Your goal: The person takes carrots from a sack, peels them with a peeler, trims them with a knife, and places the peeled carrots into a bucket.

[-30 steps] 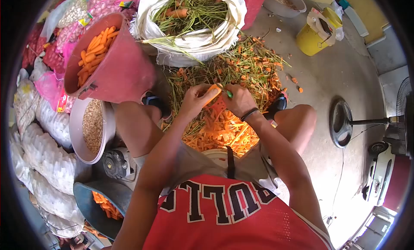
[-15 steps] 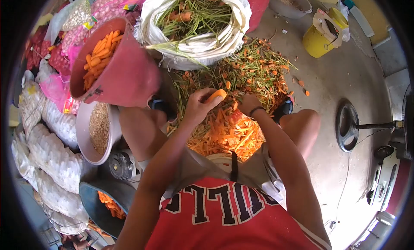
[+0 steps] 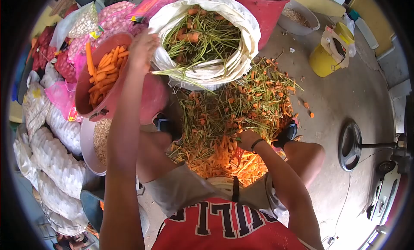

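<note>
My left hand (image 3: 144,51) is raised over the near side of the red bucket (image 3: 144,92), beside the white sack's rim. It is slightly blurred; its fingers look stretched out, with no carrot visible in them. Peeled carrots (image 3: 105,75) fill the bucket, and one long carrot (image 3: 89,59) stands up at its left rim. My right hand (image 3: 249,140) is closed above the heap of orange peelings (image 3: 228,157). A small green bit shows at its fingertips, but what it grips is mostly hidden. Carrot tops and cut ends (image 3: 241,99) cover the floor ahead.
The white sack (image 3: 207,77) holds carrot greens and a few carrots. Behind it stands another red bucket (image 3: 263,13). At left are a basin of pale bits (image 3: 101,138) and bulging sacks (image 3: 56,155). A yellow bucket (image 3: 323,60) and a fan's round base (image 3: 349,146) are at right.
My left hand has swung from the middle, where it held a peeled carrot, up to the red bucket. A long carrot now stands at that bucket's rim. My right hand stays over the peelings.
</note>
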A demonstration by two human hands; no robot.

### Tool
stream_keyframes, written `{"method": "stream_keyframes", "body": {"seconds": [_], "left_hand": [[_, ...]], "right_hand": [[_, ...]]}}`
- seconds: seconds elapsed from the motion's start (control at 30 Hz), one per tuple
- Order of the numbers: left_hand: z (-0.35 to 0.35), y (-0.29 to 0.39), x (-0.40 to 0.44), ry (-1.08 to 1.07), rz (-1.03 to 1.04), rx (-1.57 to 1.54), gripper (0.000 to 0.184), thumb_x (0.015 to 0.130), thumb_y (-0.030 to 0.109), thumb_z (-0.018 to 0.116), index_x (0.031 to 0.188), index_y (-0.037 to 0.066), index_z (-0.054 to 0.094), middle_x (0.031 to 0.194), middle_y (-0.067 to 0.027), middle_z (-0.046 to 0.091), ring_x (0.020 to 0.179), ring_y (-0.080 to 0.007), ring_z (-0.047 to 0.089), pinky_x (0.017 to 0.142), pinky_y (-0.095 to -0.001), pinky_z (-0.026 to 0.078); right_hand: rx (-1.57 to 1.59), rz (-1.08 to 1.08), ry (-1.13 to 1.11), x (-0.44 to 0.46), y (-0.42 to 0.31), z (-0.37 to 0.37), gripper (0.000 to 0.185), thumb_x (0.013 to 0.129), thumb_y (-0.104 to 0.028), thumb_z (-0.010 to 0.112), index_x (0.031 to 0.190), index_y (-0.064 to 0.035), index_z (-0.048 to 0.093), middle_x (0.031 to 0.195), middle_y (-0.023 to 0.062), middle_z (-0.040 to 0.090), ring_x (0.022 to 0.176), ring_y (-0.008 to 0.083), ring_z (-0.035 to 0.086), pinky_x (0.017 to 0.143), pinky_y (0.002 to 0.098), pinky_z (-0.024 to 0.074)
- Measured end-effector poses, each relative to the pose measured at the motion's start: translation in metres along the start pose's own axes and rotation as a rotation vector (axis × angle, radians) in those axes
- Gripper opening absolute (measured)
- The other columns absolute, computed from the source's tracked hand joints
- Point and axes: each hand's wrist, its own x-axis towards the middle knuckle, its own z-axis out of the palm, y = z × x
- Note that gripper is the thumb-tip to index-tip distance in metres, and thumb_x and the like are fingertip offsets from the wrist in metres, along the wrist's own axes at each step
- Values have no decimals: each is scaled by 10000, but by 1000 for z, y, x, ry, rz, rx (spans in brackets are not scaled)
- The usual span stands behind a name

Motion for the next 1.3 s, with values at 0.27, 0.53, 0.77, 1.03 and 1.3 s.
{"method": "stream_keyframes", "body": {"seconds": [0.27, 0.53, 0.77, 1.03, 1.3], "left_hand": [[24, -141, 94, -385, 246, 1551, 497, 842, 77, 619, 1326, 61, 508, 1231, -197, 589, 1083, -353, 590, 927, -406, 476], [57, -109, 92, -501, 155, 1323, 770, 763, 219, 759, 1415, 131, 360, 1169, -209, 618, 1091, -359, 594, 943, -428, 461], [66, -45, -9, -587, -303, 492, 671, 860, 214, 703, 1389, 10, 343, 1099, -159, 603, 817, -203, 652, 684, -309, 535], [84, -68, -197, -442, -461, 197, 524, 828, 237, 738, 1232, 7, 497, 1054, -85, 601, 837, -148, 613, 734, -298, 515], [90, -91, -298, -535, -216, 382, 491, 850, 215, 725, 1224, -7, 498, 1098, -93, 609, 977, -142, 595, 853, -287, 484]], "right_hand": [[67, -67, -14, -9, -9, -41, 406, 888, -277, 593, 1232, -62, 604, 1010, 197, 674, 940, 343, 648, 838, 449, 534], [137, -129, 167, 4, 14, -36, 273, 857, -282, 616, 1011, -59, 646, 864, 191, 665, 836, 371, 637, 751, 465, 515], [216, -297, 517, -8, 2, -49, 234, 847, -262, 654, 907, -36, 642, 792, 192, 646, 750, 383, 628, 670, 459, 499], [451, -339, 869, -55, -28, -42, 236, 816, -125, 660, 1001, 21, 668, 901, 234, 668, 812, 392, 655, 712, 444, 527], [371, -318, 945, -75, -27, -19, 211, 795, -114, 653, 964, 11, 648, 913, 240, 656, 850, 409, 639, 743, 451, 520]]}}
